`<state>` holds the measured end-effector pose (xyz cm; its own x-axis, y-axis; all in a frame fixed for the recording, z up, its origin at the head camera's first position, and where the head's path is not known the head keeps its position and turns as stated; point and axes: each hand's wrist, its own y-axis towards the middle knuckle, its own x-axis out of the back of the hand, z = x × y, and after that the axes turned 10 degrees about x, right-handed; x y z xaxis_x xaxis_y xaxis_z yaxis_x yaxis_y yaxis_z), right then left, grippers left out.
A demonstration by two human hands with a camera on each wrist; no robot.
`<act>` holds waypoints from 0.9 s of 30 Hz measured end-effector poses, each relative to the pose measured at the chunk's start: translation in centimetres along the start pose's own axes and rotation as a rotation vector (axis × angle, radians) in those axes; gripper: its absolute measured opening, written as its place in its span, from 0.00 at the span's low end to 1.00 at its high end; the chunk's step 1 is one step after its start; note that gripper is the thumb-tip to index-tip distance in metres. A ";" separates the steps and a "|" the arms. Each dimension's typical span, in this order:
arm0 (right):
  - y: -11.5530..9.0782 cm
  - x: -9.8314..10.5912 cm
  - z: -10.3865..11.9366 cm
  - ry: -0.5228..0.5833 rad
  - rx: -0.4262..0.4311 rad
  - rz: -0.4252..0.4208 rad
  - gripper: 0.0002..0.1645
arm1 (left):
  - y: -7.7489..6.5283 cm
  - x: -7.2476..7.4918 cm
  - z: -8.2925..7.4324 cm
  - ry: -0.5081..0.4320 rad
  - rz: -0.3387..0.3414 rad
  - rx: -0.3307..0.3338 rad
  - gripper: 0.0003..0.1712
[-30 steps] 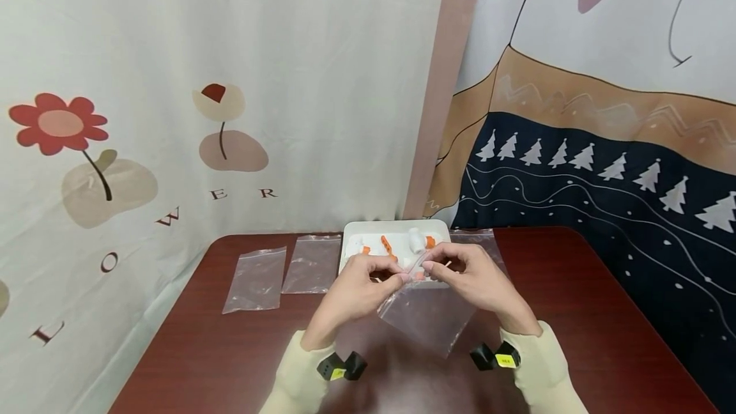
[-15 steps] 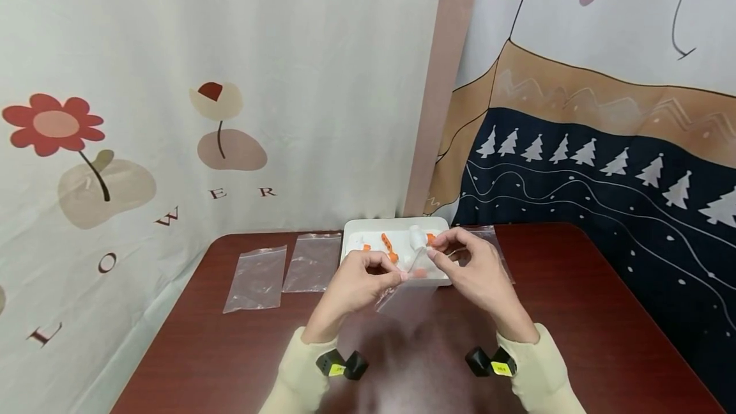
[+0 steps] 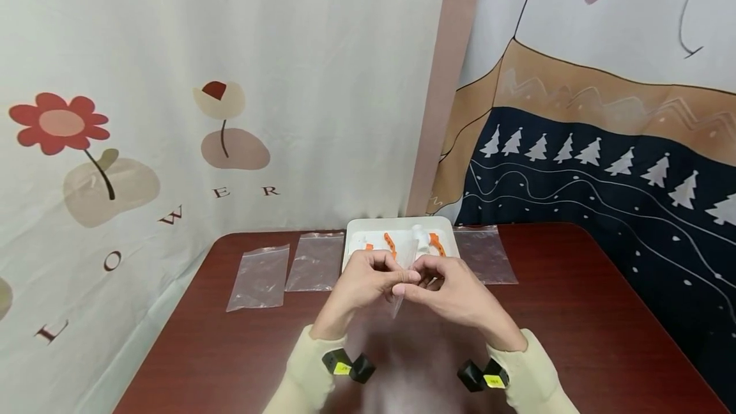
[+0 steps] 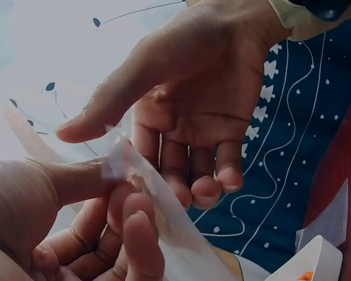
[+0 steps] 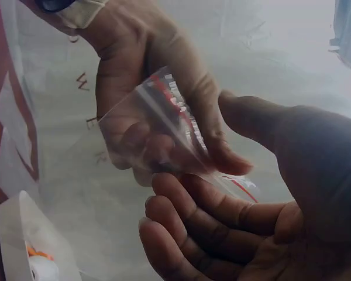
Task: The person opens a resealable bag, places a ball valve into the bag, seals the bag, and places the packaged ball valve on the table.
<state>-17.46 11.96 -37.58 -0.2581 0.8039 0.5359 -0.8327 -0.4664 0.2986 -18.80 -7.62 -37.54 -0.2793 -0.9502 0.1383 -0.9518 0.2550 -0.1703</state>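
Above the table, in the head view, my left hand (image 3: 362, 286) and right hand (image 3: 454, 292) meet around a clear zip-lock bag (image 5: 175, 108) with a red seal line. The left thumb and fingers pinch the bag near its sealed edge. Turned edge-on in the head view, the bag reaches both above and below the hands. My right fingers (image 5: 181, 205) lie loosely bent beside the bag, and the right thumb stands apart from them. Whether the right fingers touch the film is hard to tell. No contents can be made out in the bag.
Behind the hands stands a white tray (image 3: 376, 222) with a white piece (image 3: 420, 235) and orange pieces (image 3: 437, 245). Two flat clear bags (image 3: 259, 276) lie left of it; another bag (image 3: 489, 257) lies right. Printed curtains (image 3: 322, 114) hang behind the table (image 3: 575, 312).
The bag, spread wide below the hands a second ago, has turned edge-on. My right hand has moved left and down towards the left one, uncovering more of the bag on the right.
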 end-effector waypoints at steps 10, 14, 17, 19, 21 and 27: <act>0.1 -0.3 0.1 -0.009 0.010 -0.015 0.16 | 0.5 -0.4 0.5 -0.054 0.005 0.038 0.15; 0.2 -0.1 -0.1 0.006 0.022 -0.006 0.11 | 0.6 -0.2 0.5 -0.107 0.049 0.058 0.13; 0.3 0.2 -0.2 0.021 0.022 0.002 0.07 | 0.6 -0.1 0.5 -0.124 0.075 0.060 0.13; 0.3 0.4 -0.3 0.025 0.016 0.007 0.05 | 0.7 0.0 0.5 -0.136 0.097 0.052 0.14; 0.4 0.6 -0.3 0.018 0.011 0.008 0.03 | 0.7 0.1 0.5 -0.145 0.119 0.038 0.15; 0.2 1.1 -0.4 -0.005 0.005 0.024 0.03 | 0.8 -0.1 0.5 -0.114 0.142 -0.001 0.15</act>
<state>-18.11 12.84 -37.23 -0.2755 0.7906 0.5468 -0.8236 -0.4875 0.2899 -19.44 -7.41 -38.12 -0.3947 -0.9188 0.0013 -0.9040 0.3881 -0.1791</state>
